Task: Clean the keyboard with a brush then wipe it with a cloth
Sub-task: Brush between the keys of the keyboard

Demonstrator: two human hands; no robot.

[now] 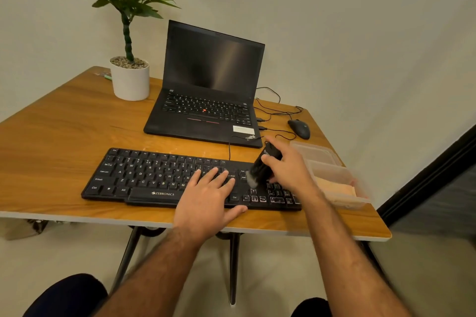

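Keyboard [159,179] lies flat near the worktop [64,121] front edge. Left hand [206,199] is laid flat on its right-centre keys, fingers spread. Brush [261,168] is gripped by right hand [288,167], pale bristles touching the keys. Cloth [334,189] sits in a clear tub [332,162] just right.

An open black laptop [206,100] sits mid-table near the wooden tabletop's [64,123] far edge, a potted plant [130,77] toward its far-left corner, a black mouse [299,128] toward its far-right corner.

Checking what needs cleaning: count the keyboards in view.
2. The black keyboard lies at the table's near edge under both hands; the laptop behind it has its own built-in one.
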